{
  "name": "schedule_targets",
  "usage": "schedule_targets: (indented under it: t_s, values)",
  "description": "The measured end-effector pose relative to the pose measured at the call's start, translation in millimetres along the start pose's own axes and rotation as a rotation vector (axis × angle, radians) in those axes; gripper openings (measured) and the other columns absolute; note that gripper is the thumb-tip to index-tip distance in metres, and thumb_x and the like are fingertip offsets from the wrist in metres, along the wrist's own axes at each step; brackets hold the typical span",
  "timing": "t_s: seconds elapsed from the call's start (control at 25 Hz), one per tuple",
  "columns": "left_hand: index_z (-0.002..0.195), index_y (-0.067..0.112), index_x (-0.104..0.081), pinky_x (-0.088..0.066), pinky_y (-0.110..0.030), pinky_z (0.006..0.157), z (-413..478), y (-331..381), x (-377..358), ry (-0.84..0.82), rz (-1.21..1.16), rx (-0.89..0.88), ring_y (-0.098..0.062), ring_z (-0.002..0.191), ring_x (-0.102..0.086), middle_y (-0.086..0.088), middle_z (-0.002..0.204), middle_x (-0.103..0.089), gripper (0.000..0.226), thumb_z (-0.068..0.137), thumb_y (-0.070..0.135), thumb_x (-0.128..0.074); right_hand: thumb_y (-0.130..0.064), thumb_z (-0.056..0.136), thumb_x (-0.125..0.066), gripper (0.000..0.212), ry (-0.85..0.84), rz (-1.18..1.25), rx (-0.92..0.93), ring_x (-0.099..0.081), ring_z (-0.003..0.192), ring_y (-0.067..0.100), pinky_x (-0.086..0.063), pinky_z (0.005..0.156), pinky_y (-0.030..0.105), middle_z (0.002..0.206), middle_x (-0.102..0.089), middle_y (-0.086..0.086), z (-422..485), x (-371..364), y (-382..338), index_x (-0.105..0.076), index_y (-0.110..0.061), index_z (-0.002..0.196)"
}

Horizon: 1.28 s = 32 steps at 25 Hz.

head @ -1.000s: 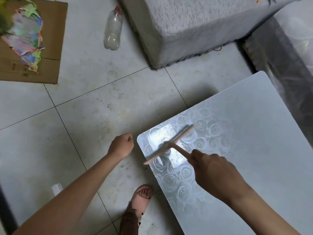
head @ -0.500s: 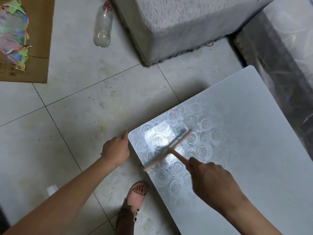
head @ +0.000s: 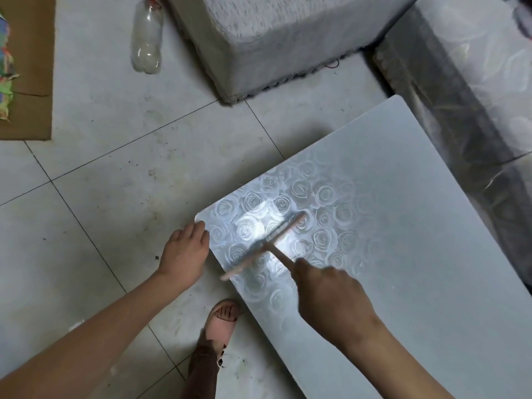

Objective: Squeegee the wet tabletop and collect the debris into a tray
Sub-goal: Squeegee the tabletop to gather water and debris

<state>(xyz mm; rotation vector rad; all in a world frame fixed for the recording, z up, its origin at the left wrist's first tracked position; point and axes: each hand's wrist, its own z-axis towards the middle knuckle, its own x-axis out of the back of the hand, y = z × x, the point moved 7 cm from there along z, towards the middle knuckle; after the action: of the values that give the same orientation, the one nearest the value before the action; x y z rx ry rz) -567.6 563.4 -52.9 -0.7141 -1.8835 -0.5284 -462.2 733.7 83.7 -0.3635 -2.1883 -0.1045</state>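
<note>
Your right hand (head: 331,295) is curled tight round the handle of the one pale pink T-shaped squeegee (head: 264,249) — its blade lies on the glossy grey rose-patterned tabletop (head: 403,226), near the corner closest to you. Your left hand (head: 184,254) rests at that corner, fingers together and fairly straight against the edge. One clear plastic bottle (head: 146,38) lies on the tiled floor (head: 115,197).

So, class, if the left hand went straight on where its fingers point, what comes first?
The rounded corner of the pale rose-patterned tabletop, which the left hand seems to touch.
</note>
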Motion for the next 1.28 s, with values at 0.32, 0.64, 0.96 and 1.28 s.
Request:
schedule_targets:
  t_s: [0.32, 0.64, 0.96, 1.28]
  values:
    - [0.087, -0.004, -0.069, -0.054, -0.034, 0.065, -7, 11, -9, -0.026, 0.005, -0.036, -0.031, 0.074, -0.066, -0.018, 0.096, -0.066, 0.054, 0.034, -0.002, -0.081, -0.026, 0.098, -0.031, 0.008, -0.190, 0.042, -0.179, -0.049, 0.071, 0.029, -0.034, 0.059, 0.033, 0.076, -0.049, 0.000, -56, -46, 50, -0.033, -0.032, 0.103]
    - [0.131, 0.009, -0.040, -0.034, -0.031, 0.098, -2, 17, -19, -0.181, 0.109, 0.047, -0.021, 0.120, -0.044, -0.005, 0.135, -0.035, 0.049, 0.084, 0.016, -0.050, -0.019, 0.093, -0.040, 0.021, 0.033, 0.062, -0.030, -0.037, 0.053, 0.023, -0.023, 0.048, 0.030, 0.063, -0.039, 0.001, -4, -13, 6, -0.042, -0.027, 0.112]
    - [0.135, 0.011, -0.044, -0.036, -0.032, 0.098, -6, 87, -23, -0.174, -0.155, -0.075, -0.025, 0.121, -0.044, -0.008, 0.131, -0.048, 0.040, 0.098, 0.026, -0.037, -0.039, 0.100, -0.029, 0.016, -0.104, 0.239, -0.261, -0.051, 0.069, 0.028, -0.046, 0.060, 0.035, 0.076, -0.053, -0.001, -87, -72, 87, -0.032, -0.029, 0.089]
    - [0.136, 0.001, -0.046, -0.040, -0.045, 0.095, 37, 56, -8, 0.137, -0.372, 0.082, -0.037, 0.116, -0.047, -0.020, 0.125, -0.054, 0.043, 0.096, 0.017, -0.049, -0.020, 0.096, -0.044, 0.044, 0.105, 0.817, 0.046, -0.058, 0.106, 0.027, -0.044, 0.087, 0.029, 0.118, -0.064, 0.010, -5, -66, 29, -0.045, -0.028, 0.139]
